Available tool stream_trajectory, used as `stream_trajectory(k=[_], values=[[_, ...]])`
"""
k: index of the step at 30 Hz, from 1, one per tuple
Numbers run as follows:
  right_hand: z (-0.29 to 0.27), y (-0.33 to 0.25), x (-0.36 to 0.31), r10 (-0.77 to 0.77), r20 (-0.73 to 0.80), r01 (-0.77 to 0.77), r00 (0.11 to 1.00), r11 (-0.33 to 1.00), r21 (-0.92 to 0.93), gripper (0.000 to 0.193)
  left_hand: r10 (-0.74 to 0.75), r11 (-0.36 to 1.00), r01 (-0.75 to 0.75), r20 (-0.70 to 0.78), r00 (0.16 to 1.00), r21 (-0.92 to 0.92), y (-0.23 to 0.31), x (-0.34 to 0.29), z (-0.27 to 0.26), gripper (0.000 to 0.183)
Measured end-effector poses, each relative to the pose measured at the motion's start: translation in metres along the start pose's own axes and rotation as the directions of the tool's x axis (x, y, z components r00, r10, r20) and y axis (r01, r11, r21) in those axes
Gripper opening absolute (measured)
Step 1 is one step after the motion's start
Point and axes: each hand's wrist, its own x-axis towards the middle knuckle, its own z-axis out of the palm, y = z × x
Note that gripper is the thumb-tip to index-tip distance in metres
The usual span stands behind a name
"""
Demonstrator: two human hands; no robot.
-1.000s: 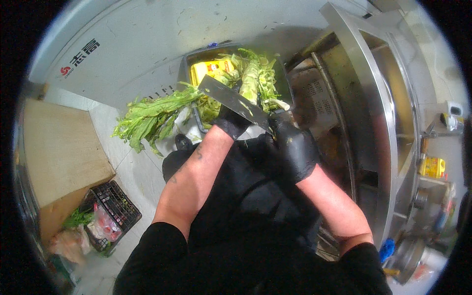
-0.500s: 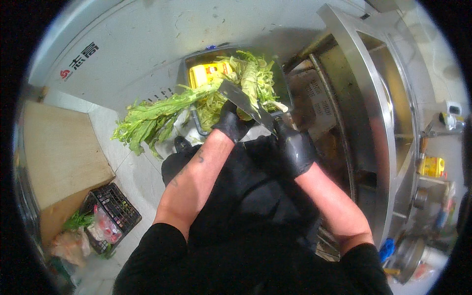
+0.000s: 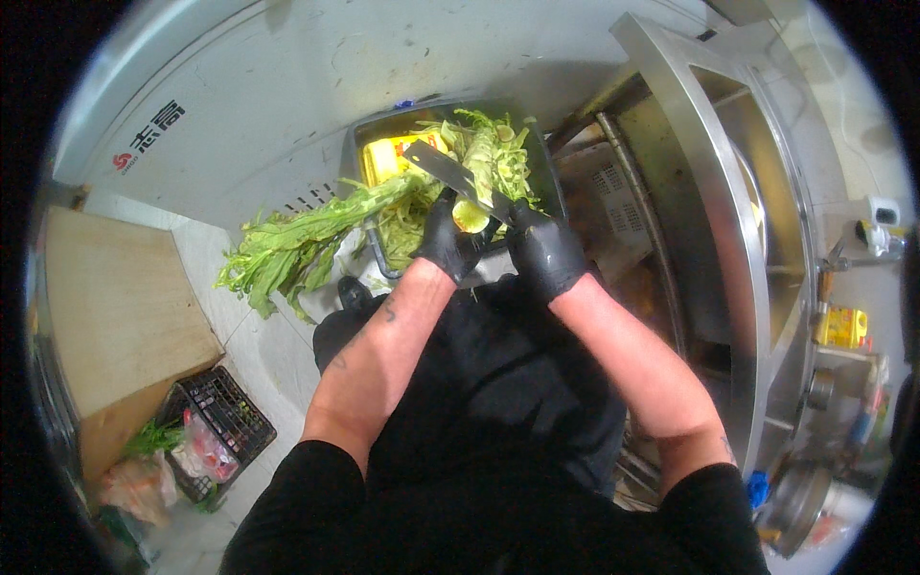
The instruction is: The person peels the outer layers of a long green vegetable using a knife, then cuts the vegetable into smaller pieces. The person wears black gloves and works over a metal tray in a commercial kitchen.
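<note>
My black-gloved left hand (image 3: 450,238) is closed around a thick green celtuce stem (image 3: 471,216), its round, pale cut end showing. In my right hand (image 3: 546,251), also gloved, is the handle of a dark-bladed cleaver (image 3: 439,166). The blade slants up and left over the stem, close to my left fingers. Beneath both hands stands a grey plastic bin (image 3: 381,261) holding leaves and peelings (image 3: 402,225). A long leafy bunch (image 3: 287,244) reaches out over the bin's left side; whether it joins the held stem I cannot tell.
A yellow package (image 3: 381,160) lies in the bin. Behind it rises a pale grey panel (image 3: 259,105). To the right is a steel frame (image 3: 733,240). At lower left, a black crate (image 3: 230,407) holding bagged goods sits below a tan board (image 3: 125,307).
My right hand and the cleaver have moved left and slightly up, nearer my left hand. The stem's pale cut end now shows more fully.
</note>
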Motion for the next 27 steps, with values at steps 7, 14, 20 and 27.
stream_trajectory(k=[7,14,20,27], values=[[-0.001,-0.007,-0.011,0.057,0.075,-0.053,0.996,0.997,-0.047,0.019,-0.081,0.996,0.073,0.156,0.984,0.056,0.002,-0.003,0.001,0.039],[0.003,0.001,0.012,0.224,0.234,-0.191,0.946,0.969,-0.157,0.022,-0.059,0.998,0.058,0.028,0.998,0.035,-0.006,-0.007,0.002,0.035],[0.005,0.008,0.026,0.052,0.171,-0.035,0.984,0.995,-0.097,0.026,-0.046,0.999,0.047,0.036,0.998,-0.01,0.001,-0.012,0.007,0.037],[0.026,0.021,0.061,-0.047,-0.079,0.061,0.996,0.98,0.188,0.027,-0.003,0.999,0.005,0.045,0.999,-0.038,-0.002,-0.009,0.006,0.04]])
